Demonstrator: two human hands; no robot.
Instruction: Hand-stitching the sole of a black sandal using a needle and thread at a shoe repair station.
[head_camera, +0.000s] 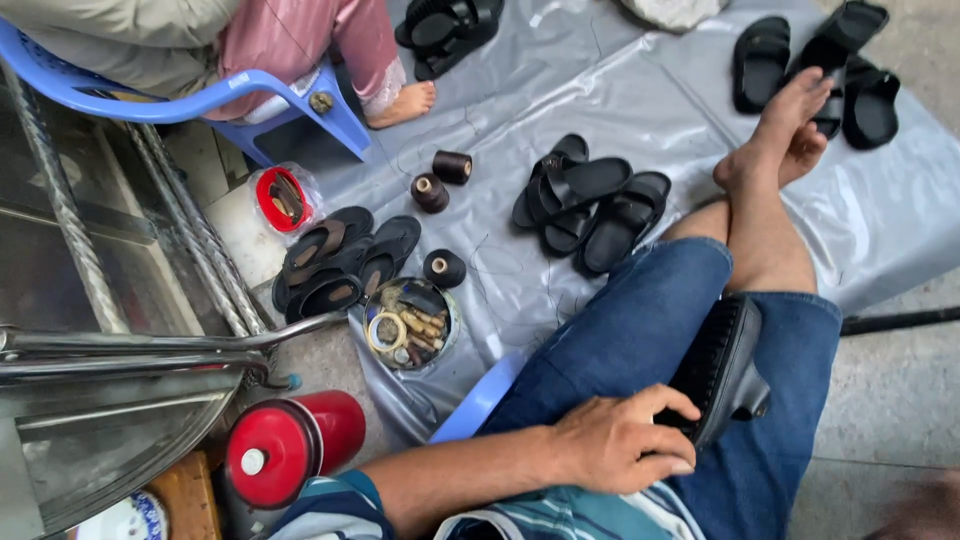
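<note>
My left hand (620, 440) rests on my lap over blue denim shorts, fingers closed on the near end of a black sandal (722, 362) that lies sole up across my thigh. A blurred patch at the bottom right corner may be my right hand (925, 510); its fingers cannot be made out. My bare foot (790, 130) reaches out over a grey plastic sheet (600, 80).
Several black sandals (590, 205) lie on the sheet, more (335, 262) beside a round tin of small tools (410, 325). Three dark thread spools (430, 192) stand nearby. A red flask (290, 445) lies at lower left. Another person sits on a blue plastic chair (270, 95).
</note>
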